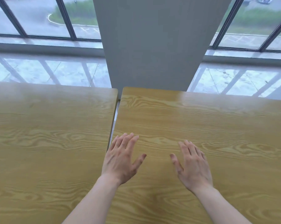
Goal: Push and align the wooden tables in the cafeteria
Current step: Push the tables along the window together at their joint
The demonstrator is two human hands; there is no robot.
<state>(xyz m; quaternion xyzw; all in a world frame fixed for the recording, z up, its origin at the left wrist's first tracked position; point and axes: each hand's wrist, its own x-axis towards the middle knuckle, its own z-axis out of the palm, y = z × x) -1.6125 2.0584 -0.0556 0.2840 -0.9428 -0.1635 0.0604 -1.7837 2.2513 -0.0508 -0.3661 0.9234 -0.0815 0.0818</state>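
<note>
Two wooden tables with light grain tops fill the lower view. The left table [47, 135] and the right table [217, 126] stand side by side with a narrow gap [114, 120] between them that widens toward the far end. The right table's far edge sits slightly nearer to me than the left table's far edge. My left hand [122, 160] lies palm down, fingers spread, on the right table right beside the gap. My right hand [193, 167] rests flat on the same top, a little further right. Neither hand holds anything.
A wide grey pillar [152, 46] rises directly beyond the tables' far ends. A glossy tiled floor [47, 71] and tall windows with dark frames [67, 18] lie behind it on both sides.
</note>
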